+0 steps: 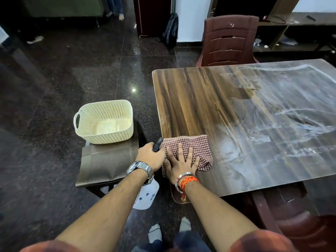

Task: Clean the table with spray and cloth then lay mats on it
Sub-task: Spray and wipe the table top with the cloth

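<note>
The left hand (151,157) wears a silver metal watch (140,169); the right hand (180,165) has a silver bangle (183,176) and orange threads (188,181); sleeves are rust-red checked.

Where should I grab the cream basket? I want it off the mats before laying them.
Take the basket by its handle slot on the left end wall, coming from the left. That cut-out gives fingers a hold; the woven mats beneath stay put if it's lifted straight up.

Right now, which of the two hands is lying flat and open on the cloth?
The right hand, with the red thread and bangle at its wrist, presses spread fingers on the checked cloth. The left hand, wearing a watch, grips the spray bottle.
</note>
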The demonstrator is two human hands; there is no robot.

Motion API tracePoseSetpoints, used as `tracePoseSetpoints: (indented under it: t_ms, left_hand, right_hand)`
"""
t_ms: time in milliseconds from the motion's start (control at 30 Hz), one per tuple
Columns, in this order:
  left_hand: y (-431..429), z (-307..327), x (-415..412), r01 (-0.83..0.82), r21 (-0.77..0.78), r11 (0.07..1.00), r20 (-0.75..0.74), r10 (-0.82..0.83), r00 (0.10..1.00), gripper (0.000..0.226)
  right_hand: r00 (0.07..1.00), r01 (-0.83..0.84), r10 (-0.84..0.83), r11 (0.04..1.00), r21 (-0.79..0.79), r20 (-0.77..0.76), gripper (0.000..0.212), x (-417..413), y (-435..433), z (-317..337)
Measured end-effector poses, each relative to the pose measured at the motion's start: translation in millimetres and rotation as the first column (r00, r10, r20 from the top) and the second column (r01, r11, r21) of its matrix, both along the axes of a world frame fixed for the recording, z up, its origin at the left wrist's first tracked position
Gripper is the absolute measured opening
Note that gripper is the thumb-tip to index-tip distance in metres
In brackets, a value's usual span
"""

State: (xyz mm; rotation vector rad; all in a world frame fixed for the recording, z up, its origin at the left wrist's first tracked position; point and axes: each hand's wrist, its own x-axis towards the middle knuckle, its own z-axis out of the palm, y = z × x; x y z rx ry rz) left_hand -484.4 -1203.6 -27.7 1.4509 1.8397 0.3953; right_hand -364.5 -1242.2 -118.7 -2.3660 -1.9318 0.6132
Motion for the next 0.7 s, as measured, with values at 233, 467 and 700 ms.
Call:
tracePoseSetpoints:
  t_ms: [233,467,700]
  left_hand:
    - [37.6,-5.5,7.0,-0.061,0.000,0.998,-0.009,0.061,0.998,0.021]
    - [89.9,-3.6,20.4,-0.142,0.015,0.990,-0.042,0.143,0.989,0.024]
    - [123.3,7.3,47.2,-0.123,0.077,0.989,-0.054,0.127,0.990,0.023]
  right_hand:
    - [0.999,0.023,-0.023,1.000,0.008,-0.039,0.050,-1.5,72.7,-6.1]
    - [0.999,-0.042,0.042,0.999,0.024,-0.034,0.052,9.6,156.2,-10.9]
    - [0.997,-0.040,0.040,0.999,0.004,-0.066,0.052,65.6,199.0,-11.7]
